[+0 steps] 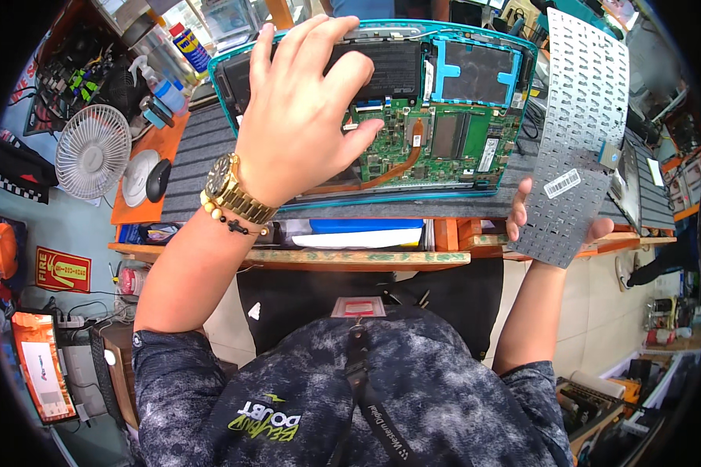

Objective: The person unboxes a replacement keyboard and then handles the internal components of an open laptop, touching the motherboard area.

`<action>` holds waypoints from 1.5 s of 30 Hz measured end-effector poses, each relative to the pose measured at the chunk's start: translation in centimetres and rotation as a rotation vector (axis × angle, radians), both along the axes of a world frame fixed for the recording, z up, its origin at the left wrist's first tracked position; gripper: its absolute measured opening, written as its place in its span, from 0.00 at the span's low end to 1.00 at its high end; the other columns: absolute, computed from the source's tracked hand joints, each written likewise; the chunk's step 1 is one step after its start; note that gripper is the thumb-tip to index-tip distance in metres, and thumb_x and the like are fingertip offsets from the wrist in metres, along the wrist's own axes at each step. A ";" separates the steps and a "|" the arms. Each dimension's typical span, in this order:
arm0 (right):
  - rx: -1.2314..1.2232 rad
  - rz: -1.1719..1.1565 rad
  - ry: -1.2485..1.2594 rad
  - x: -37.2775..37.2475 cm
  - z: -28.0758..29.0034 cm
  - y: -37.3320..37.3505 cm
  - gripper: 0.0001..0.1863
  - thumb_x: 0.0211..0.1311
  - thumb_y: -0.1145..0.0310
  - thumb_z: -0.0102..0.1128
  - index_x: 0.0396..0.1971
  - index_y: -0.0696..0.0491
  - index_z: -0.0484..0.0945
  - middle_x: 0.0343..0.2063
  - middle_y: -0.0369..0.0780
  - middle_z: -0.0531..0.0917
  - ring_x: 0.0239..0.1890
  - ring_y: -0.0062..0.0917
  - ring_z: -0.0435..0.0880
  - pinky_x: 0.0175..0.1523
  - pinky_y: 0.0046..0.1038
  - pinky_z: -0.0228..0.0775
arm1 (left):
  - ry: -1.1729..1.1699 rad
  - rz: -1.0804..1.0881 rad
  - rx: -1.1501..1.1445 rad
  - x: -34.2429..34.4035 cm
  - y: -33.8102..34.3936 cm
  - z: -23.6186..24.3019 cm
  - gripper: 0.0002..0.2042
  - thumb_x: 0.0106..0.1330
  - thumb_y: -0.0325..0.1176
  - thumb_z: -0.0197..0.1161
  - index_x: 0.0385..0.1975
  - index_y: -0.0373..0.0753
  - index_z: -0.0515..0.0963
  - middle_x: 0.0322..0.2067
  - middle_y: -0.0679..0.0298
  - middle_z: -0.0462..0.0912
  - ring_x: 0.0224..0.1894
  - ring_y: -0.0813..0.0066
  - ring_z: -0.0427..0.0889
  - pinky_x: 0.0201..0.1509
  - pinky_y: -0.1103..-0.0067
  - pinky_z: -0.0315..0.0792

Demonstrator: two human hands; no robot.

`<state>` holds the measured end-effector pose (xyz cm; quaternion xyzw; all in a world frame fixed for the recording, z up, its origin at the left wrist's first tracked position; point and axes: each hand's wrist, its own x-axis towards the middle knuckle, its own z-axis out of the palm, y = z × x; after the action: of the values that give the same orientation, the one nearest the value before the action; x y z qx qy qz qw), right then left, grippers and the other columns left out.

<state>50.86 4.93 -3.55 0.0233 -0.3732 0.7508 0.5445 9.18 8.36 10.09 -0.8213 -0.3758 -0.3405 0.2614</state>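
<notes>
An opened laptop base (452, 167) with a teal rim lies on the bench, showing its green circuit board, copper heat pipe (401, 170) and black battery (393, 66). My left hand (308, 97) is spread over its left half, fingers apart toward the far rim, and hides part of the inside. Whether the fingertips touch the laptop cannot be made out. At the right, my right hand (519, 210) grips the lower end of a laptop keyboard (576, 132). The keyboard's grey metal back faces up, with a barcode label and a short ribbon cable; its plate hides my palm.
A grey striped mat (199, 159) covers the wooden bench. To the left stand a white fan (93, 152), a black mouse (158, 180), a spray bottle (160, 82) and a blue-and-yellow spray can (189, 48). Below the bench edge, an open drawer (358, 233) holds papers.
</notes>
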 end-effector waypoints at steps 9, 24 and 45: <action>0.000 -0.010 -0.029 0.4 -0.4 -0.3 0.73 0.56 0.23 0.84 0.87 0.58 0.58 0.74 0.74 0.71 0.58 0.61 0.86 0.50 0.58 0.87 | 0.076 0.060 0.027 0.6 0.2 1.0 0.27 0.53 0.37 0.89 0.50 0.46 0.80 0.73 0.53 0.78 0.73 0.44 0.75 0.78 0.51 0.66; 0.008 0.026 -0.005 0.3 -0.8 -0.4 0.69 0.61 0.24 0.81 0.88 0.53 0.56 0.77 0.72 0.68 0.62 0.60 0.84 0.55 0.60 0.88 | 0.156 0.039 0.047 -0.1 0.5 1.2 0.21 0.55 0.40 0.89 0.38 0.45 0.79 0.74 0.52 0.80 0.74 0.44 0.76 0.77 0.51 0.67; -0.003 0.012 -0.021 0.5 -0.6 -0.6 0.70 0.60 0.24 0.81 0.88 0.53 0.56 0.76 0.72 0.68 0.62 0.60 0.85 0.54 0.58 0.88 | 0.166 -0.041 0.196 -0.8 1.8 0.5 0.22 0.48 0.42 0.89 0.26 0.43 0.77 0.72 0.51 0.85 0.70 0.46 0.82 0.72 0.52 0.73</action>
<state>51.34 4.36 -4.15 0.0170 -0.3775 0.7549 0.5360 8.40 10.21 10.54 -0.8246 -0.3011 -0.3117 0.3636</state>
